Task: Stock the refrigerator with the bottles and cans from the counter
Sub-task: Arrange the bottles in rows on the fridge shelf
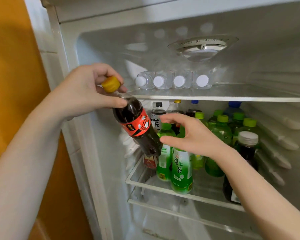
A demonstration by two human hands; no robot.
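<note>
- Head view, the only one we have. Fridge (100, 161) stands open; the counter is out of frame.
- Left hand (87, 89) holds a cola bottle (134, 122) by the neck, thumb and fingers curled round it just under the yellow cap (110, 84).
- Cola bottle hangs tilted, cap to the near left, base angled down into the middle shelf (154, 186) at its left end, just above a red can (150, 161). We judge it not yet set down.
- Right hand (196, 135) is spread wide and holds nothing. Its thumb sits close by the bottle's base, in front of the tea bottles (181, 170); we cannot tell whether it touches.
- Done so far, as we read it: four water bottles (179, 81) lie side by side on the top shelf (215, 98), caps toward us. The middle shelf is packed with tea bottles and darker ones far back; a dark bottle (247, 149) stands near right.
- Left to do: seat this cola bottle. What remains on the counter we cannot say. We see room on the top shelf, to the right.
</note>
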